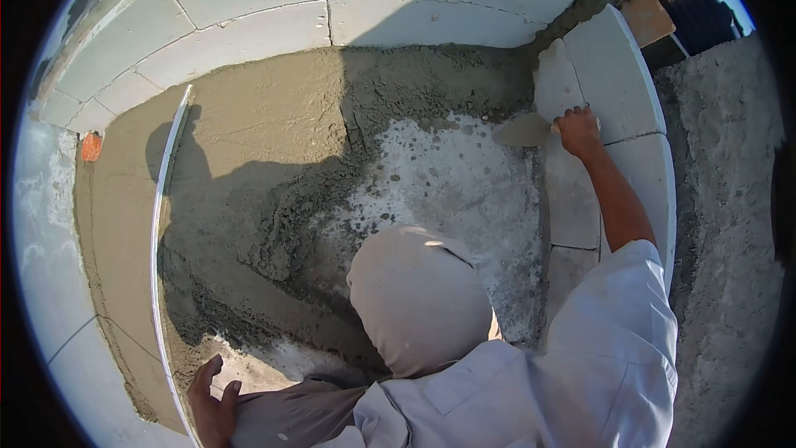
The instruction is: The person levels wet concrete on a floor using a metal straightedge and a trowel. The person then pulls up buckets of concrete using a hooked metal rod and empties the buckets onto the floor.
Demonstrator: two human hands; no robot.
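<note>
My right hand [578, 131] is closed around the handle of a trowel [524, 130]. The trowel's blade points left, over the edge of bare concrete floor next to the right block wall [572, 187]. At the lower left, my left hand [214, 405] is open, its thumb and fingers apart, close to my trouser leg. Just left of that hand runs a long pale straightedge [157, 216], lying across the wet mortar [274, 116]. The mortar is smooth on the left and in the upper middle, and rough and lumpy toward the bare floor [448, 182].
White block walls [265, 29] enclose the floor at the back and right. A pale ledge [50, 257] borders the left, with an orange piece [91, 147] near its corner. My bent knee [419, 299] rises in front. Beyond the right wall are a rough grey surface [730, 199] and bricks [645, 17].
</note>
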